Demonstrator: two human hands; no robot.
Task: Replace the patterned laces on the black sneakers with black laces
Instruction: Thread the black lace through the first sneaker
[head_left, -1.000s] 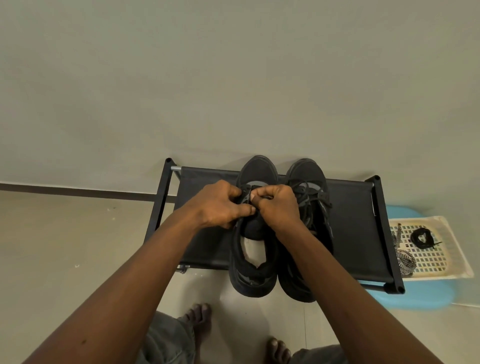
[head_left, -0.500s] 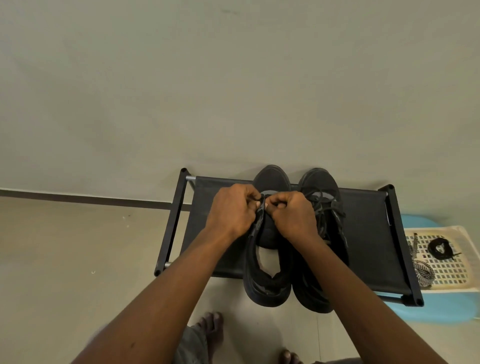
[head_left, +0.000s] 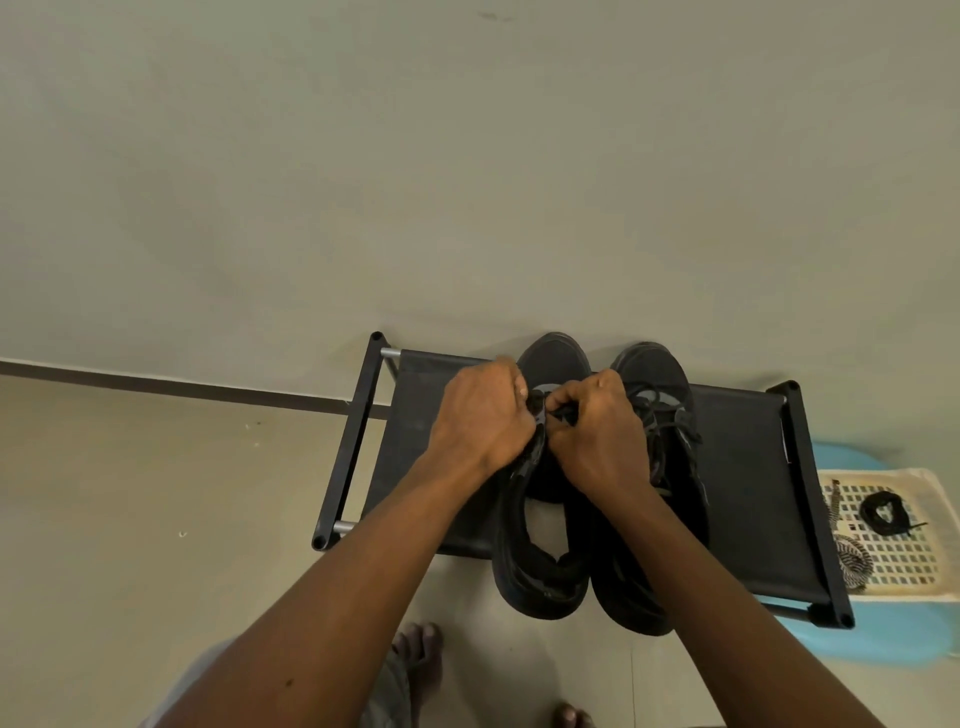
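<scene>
Two black sneakers stand side by side on a low black rack (head_left: 743, 467). The left sneaker (head_left: 540, 571) has its tongue area covered by both my hands. My left hand (head_left: 480, 415) and my right hand (head_left: 597, 436) meet over its eyelets, fingers curled, pinching a black lace (head_left: 540, 410) between them. The right sneaker (head_left: 660, 395) is laced in black. A coiled black lace (head_left: 883, 514) and a patterned black-and-white lace (head_left: 852, 561) lie on a cream perforated tray (head_left: 914, 566) at the right.
The rack stands against a plain wall (head_left: 467, 182). The tray rests on a light blue stool (head_left: 872, 639) right of the rack. My bare feet (head_left: 415, 649) are on the tiled floor just in front of the rack.
The view has shifted, so the rack and shoes sit lower and further right in the frame. Both hands stay together on the lace over the left sneaker.
</scene>
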